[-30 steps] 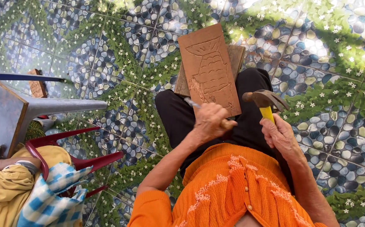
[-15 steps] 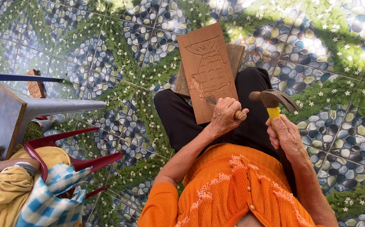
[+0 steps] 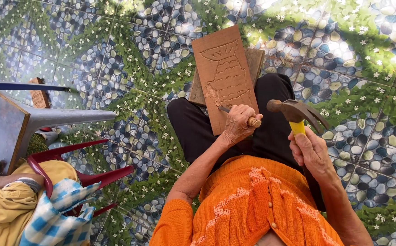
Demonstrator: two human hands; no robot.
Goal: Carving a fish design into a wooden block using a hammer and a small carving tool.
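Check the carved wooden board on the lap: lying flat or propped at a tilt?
Tilted, it seems. The carved wooden board leans on a darker wooden block beneath it; the left hand sets a chisel on its lower edge.

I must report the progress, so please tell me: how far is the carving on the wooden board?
Done: the brown rectangular wooden board already bears a fish-like outline with wavy lines. In hand: the left hand sets a wooden-handled chisel at the lower left edge, where the wood looks roughened; the right hand raises a yellow-handled claw hammer. Left: the surrounding surface looks mostly uncut.
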